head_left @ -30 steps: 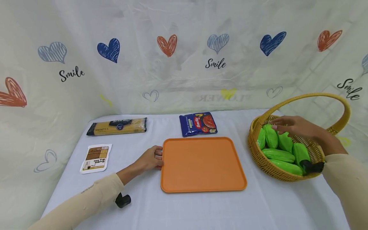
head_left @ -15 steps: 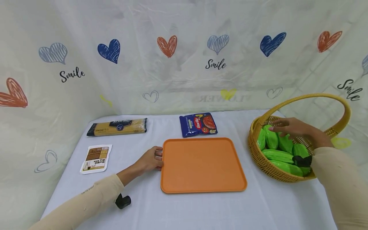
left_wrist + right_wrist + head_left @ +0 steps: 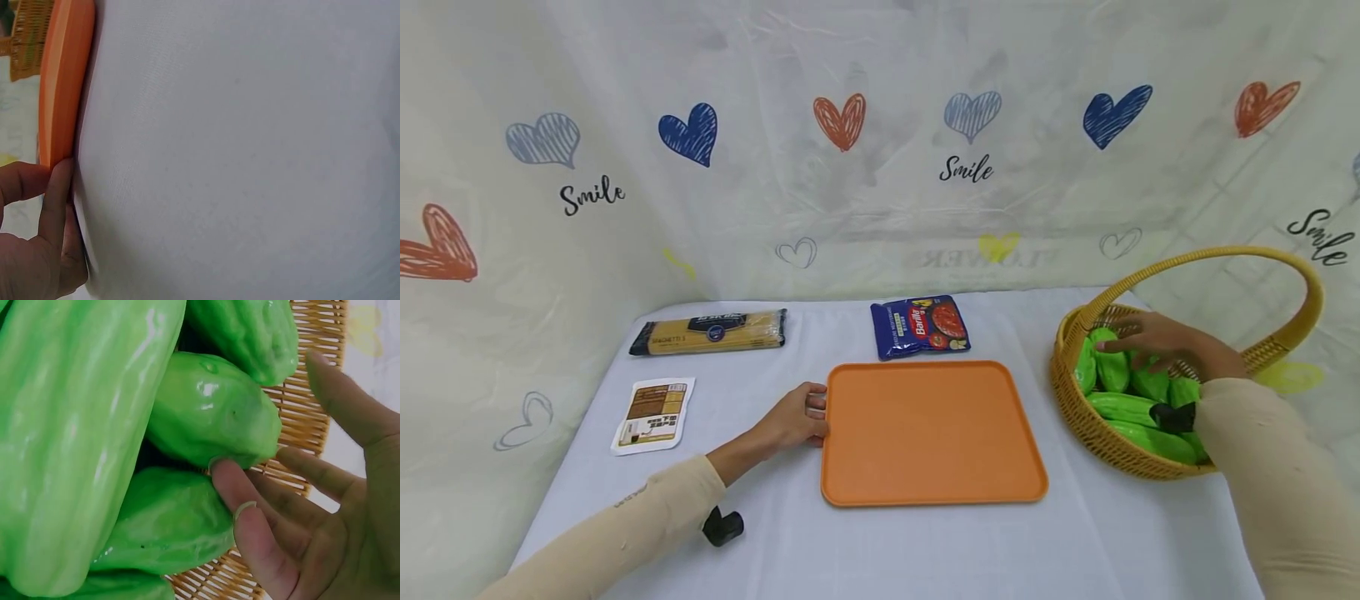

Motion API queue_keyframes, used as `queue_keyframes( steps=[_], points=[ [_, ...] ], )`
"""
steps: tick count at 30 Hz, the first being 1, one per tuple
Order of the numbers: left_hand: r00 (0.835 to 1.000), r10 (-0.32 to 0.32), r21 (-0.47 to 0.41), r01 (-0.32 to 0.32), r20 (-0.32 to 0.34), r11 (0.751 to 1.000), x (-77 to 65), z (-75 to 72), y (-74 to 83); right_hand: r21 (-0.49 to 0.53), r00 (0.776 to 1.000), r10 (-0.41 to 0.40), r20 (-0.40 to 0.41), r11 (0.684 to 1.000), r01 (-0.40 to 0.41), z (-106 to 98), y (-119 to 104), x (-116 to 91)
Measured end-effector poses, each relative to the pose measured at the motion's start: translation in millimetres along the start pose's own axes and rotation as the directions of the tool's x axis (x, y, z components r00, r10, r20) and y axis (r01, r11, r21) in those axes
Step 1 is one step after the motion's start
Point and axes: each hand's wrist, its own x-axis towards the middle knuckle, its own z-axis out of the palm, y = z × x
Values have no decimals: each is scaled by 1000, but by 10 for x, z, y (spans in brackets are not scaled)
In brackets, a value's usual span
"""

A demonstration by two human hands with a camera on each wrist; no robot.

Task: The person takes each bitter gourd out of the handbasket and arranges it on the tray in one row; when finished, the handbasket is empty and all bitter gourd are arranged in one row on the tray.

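My left hand [image 3: 793, 417] is at the left edge of an orange tray [image 3: 934, 433], its thumb and fingertips gathered at the rim. In the left wrist view, two digits meet at the tray's end, one on the rim and one against the outer wall [image 3: 62, 94]. On the right, my right hand [image 3: 1180, 343] is inside a wicker basket [image 3: 1082, 417] filled with several glossy green ridged gourds [image 3: 1123, 408]. The right wrist view shows its fingers spread, one fingertip right at the end of a gourd [image 3: 212, 412] and the thumb held apart.
Behind the tray lies a blue Barilla sauce pouch [image 3: 920, 327]. A spaghetti pack [image 3: 711, 332] is at the back left, with a white and brown packet [image 3: 653, 415] nearer. The basket's tall handle [image 3: 1225, 252] arches above the right forearm. A patterned curtain [image 3: 880, 192] hangs behind the table.
My right hand has lowered slightly into the basket, and its forearm has swung left, with the fingers nearer the gourds. The left hand and the tray have stayed in place.
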Motion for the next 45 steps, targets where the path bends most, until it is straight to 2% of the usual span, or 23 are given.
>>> queue_keyframes(
  steps=[9, 15, 20, 27, 37, 45],
  points=[
    [1000, -3, 5, 3, -5, 1000, -11, 20, -15, -73, 1000, -17, 20, 997, 18, 30, 50, 79],
    [1000, -5, 4, 5, -2, 1000, -2, 16, -19, -76, 999, -31, 40, 997, 34, 22, 77, 107],
    [1000, -8, 12, 8, -8, 1000, -1, 16, -17, -91, 999, -47, 22, 995, 49, 28, 80, 149],
    [1000, -7, 2, 7, -11, 1000, 3, 14, -8, -52, 1000, -7, 14, 999, 8, 28, 42, 159],
    [999, -23, 26, 23, -23, 999, -4, 29, 6, -156, 999, -38, -34, 987, 32, 49, 38, 158],
    [999, -24, 21, 25, -31, 999, 0, 28, 11, -135, 999, -33, -20, 990, 30, 47, 9, 172]
  ],
)
